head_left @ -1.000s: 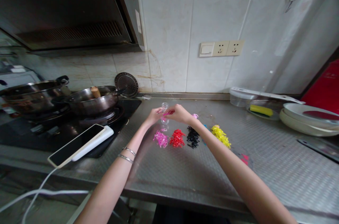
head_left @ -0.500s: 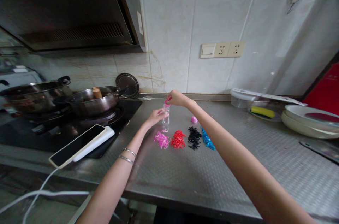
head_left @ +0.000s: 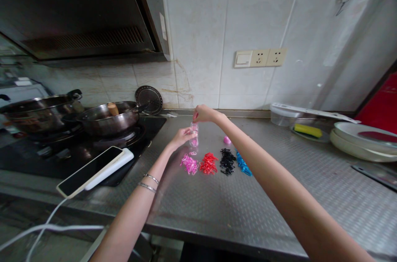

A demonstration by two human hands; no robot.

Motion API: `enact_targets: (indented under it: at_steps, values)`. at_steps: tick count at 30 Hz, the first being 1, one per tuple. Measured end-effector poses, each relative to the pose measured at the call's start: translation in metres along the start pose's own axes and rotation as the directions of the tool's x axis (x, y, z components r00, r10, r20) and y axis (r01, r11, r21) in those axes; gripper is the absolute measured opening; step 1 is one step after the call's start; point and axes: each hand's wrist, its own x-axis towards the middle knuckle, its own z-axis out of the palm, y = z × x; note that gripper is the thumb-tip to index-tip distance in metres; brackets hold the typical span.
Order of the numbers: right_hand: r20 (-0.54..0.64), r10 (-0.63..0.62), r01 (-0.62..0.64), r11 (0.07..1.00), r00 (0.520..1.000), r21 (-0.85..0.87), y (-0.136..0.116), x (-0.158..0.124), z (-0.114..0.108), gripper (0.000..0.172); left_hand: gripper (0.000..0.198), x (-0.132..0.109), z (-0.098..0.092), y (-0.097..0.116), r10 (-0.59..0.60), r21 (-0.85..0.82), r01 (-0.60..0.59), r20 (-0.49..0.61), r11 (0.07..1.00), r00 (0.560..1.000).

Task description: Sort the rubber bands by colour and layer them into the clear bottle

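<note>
A small clear bottle [head_left: 194, 139] stands upright on the metal counter, with my left hand [head_left: 183, 135] closed around its side. Pink bits show at the bottom of it. My right hand [head_left: 202, 114] is right over the bottle's mouth, fingers pinched and pointing down; whatever is between them is hidden. In front of the bottle lie separate piles of small loop-like pieces: pink [head_left: 189, 163], red [head_left: 209, 163], black [head_left: 227, 162] and blue [head_left: 243, 163], the last partly covered by my right forearm. A pink cap [head_left: 227, 140] rests behind the black pile.
At left, a pan [head_left: 108, 119] and a larger pot [head_left: 40, 115] sit on the stove. A phone-like device [head_left: 94, 171] with a white cable lies by the stove's edge. Rightward are a yellow sponge [head_left: 308, 130], stacked white dishes [head_left: 359, 146] and a knife-like blade [head_left: 375, 177].
Pink pieces that showed at my right fingertips and the bottle's neck are now at the bottle's bottom. My right hand dipped slightly toward the mouth; my left hand stayed put.
</note>
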Motion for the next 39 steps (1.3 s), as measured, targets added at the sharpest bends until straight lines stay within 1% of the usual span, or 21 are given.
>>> enact_targets:
  at_steps: [3, 6, 8, 10, 12, 15, 18, 22, 24, 26, 28, 30, 32, 34, 35, 37, 39]
  values:
    - [-0.027, -0.015, 0.016, 0.998, 1.000, 0.056, 0.003, -0.003, -0.001, 0.020, 0.038, 0.000, 0.000, 0.001, -0.014, -0.014, 0.014, -0.010, 1.000, 1.000]
    - [-0.112, -0.018, 0.033, 0.991, 0.994, 0.130, 0.010, -0.008, 0.005, 0.023, 0.039, 0.000, 0.000, 0.001, -0.029, -0.022, 0.029, -0.021, 0.999, 0.999]
    - [-0.151, 0.013, 0.017, 0.981, 0.988, 0.195, 0.017, -0.014, 0.014, 0.031, 0.038, 0.000, 0.000, 0.001, -0.032, -0.032, 0.031, -0.020, 0.999, 0.999]
    - [-0.149, 0.046, -0.002, 0.960, 0.988, 0.280, 0.023, -0.019, 0.027, 0.041, 0.038, 0.001, 0.000, -0.001, -0.036, -0.052, 0.035, -0.019, 0.998, 0.999]
    - [-0.141, 0.054, 0.000, 0.934, 0.989, 0.358, 0.027, -0.023, 0.041, 0.046, 0.039, 0.002, 0.001, -0.002, -0.042, -0.081, 0.040, -0.023, 0.996, 0.999]
    - [-0.141, 0.017, 0.043, 0.911, 0.990, 0.411, 0.028, -0.026, 0.059, 0.038, 0.039, 0.004, 0.001, -0.003, -0.045, -0.132, 0.039, -0.039, 0.990, 0.998]
    - [-0.161, -0.019, 0.086, 0.903, 0.987, 0.420, 0.026, -0.027, 0.069, 0.030, 0.039, 0.004, 0.001, -0.002, -0.045, -0.176, 0.039, -0.032, 0.984, 0.998]
    - [-0.220, 0.044, 0.062, 0.889, 0.975, 0.453, 0.024, -0.027, 0.076, 0.035, 0.046, 0.002, -0.001, 0.002, -0.062, -0.199, 0.063, 0.011, 0.978, 0.998]
    - [-0.234, 0.075, 0.044, 0.883, 0.969, 0.466, 0.024, -0.028, 0.078, 0.038, 0.046, 0.000, -0.002, 0.003, -0.085, -0.189, 0.089, 0.031, 0.978, 0.996]
    - [-0.251, 0.086, 0.043, 0.883, 0.964, 0.468, 0.024, -0.029, 0.081, 0.040, 0.044, -0.003, -0.005, 0.005, -0.119, -0.151, 0.130, 0.080, 0.980, 0.990]
    - [-0.268, 0.089, 0.045, 0.888, 0.959, 0.458, 0.023, -0.029, 0.082, 0.042, 0.044, -0.005, -0.013, 0.007, -0.156, -0.081, 0.173, 0.181, 0.982, 0.971]
    - [-0.277, 0.090, 0.043, 0.896, 0.957, 0.441, 0.023, -0.029, 0.083, 0.043, 0.044, -0.007, -0.023, 0.009, -0.183, 0.019, 0.185, 0.269, 0.983, 0.946]
    - [-0.276, 0.091, 0.037, 0.904, 0.957, 0.426, 0.022, -0.029, 0.084, 0.043, 0.040, -0.007, -0.034, 0.010, -0.214, 0.144, 0.180, 0.275, 0.973, 0.937]
    - [-0.275, 0.094, 0.028, 0.913, 0.957, 0.408, 0.022, -0.029, 0.084, 0.043, 0.035, -0.007, -0.043, 0.011, -0.273, 0.272, 0.204, 0.246, 0.940, 0.930]
    - [-0.276, 0.095, 0.023, 0.918, 0.957, 0.397, 0.022, -0.029, 0.084, 0.043, 0.033, -0.008, -0.045, 0.011, -0.310, 0.328, 0.223, 0.244, 0.918, 0.919]
    - [-0.278, 0.094, 0.018, 0.927, 0.956, 0.375, 0.022, -0.028, 0.084, 0.042, 0.032, -0.011, -0.047, 0.013, -0.379, 0.412, 0.246, 0.279, 0.877, 0.882]
    - [-0.277, 0.089, 0.017, 0.933, 0.957, 0.359, 0.022, -0.028, 0.084, 0.041, 0.034, -0.016, -0.044, 0.017, -0.419, 0.462, 0.240, 0.335, 0.854, 0.844]
